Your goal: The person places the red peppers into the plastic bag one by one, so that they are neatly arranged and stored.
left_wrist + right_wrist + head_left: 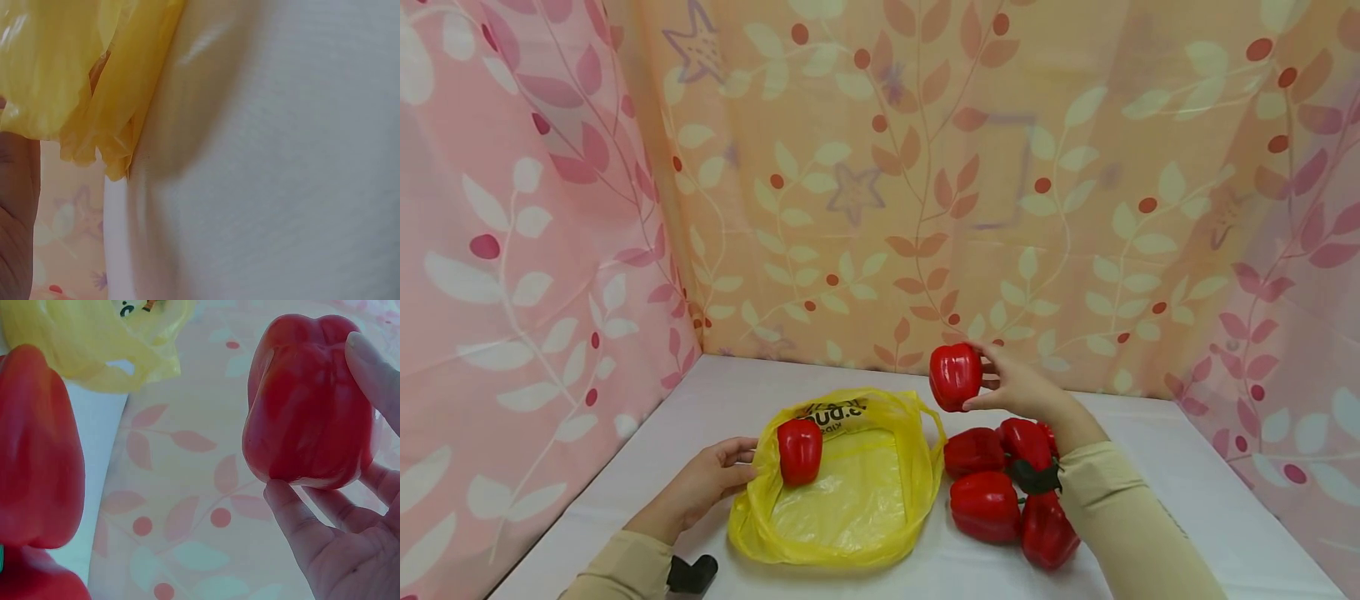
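My right hand (1018,385) holds a shiny red bell pepper (955,377) above the table, thumb and fingers around it. In the right wrist view the same bell pepper (309,403) sits between the thumb and the fingertips. My left hand (711,479) grips the left rim of a yellow plastic bag (917,492) with dark lettering. The bag's mouth is spread wide. Another red bell pepper (800,452) is inside the bag at its left side. In the left wrist view the bag's folds (112,94) partly hide the left hand's fingers.
Several more red bell peppers (985,507) lie grouped on the white table (647,467), right of the bag and below the right forearm. A patterned curtain (925,208) stands behind the table, with pink ones at both sides. Dark straps show at both wrists.
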`<control>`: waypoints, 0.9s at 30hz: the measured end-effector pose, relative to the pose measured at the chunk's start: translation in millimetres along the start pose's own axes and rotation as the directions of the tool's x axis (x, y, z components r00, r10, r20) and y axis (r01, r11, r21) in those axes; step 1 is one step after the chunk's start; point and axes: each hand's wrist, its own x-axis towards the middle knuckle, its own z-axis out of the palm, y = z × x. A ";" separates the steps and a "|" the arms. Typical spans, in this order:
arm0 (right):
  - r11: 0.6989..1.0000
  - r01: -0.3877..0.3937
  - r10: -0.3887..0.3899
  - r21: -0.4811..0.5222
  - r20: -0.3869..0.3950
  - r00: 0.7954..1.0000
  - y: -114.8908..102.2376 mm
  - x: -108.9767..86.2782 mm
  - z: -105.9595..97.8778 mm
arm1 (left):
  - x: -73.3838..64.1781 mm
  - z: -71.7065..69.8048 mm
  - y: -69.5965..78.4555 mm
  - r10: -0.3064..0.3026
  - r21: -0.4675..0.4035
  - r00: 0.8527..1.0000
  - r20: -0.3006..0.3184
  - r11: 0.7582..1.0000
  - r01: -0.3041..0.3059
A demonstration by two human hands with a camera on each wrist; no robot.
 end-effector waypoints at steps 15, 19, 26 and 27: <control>0.997 0.007 -0.004 -0.077 0.034 0.999 -13.9 17.3 19.7 | -2.9 2.3 3.9 -0.003 0.011 1.000 -0.007 1.000 0.003; 0.998 0.003 0.000 -0.059 0.047 0.999 -17.3 20.6 27.4 | -3.0 1.6 3.5 0.008 0.015 1.000 0.006 1.000 -0.008; 0.998 -0.010 0.013 -0.056 0.059 0.998 -19.0 27.8 42.3 | -1.9 0.7 2.4 0.014 0.004 1.000 0.015 1.000 -0.014; 0.998 -0.008 0.011 -0.055 0.064 0.998 -19.2 29.0 44.6 | -1.8 0.7 2.2 0.011 0.003 1.000 0.012 1.000 -0.011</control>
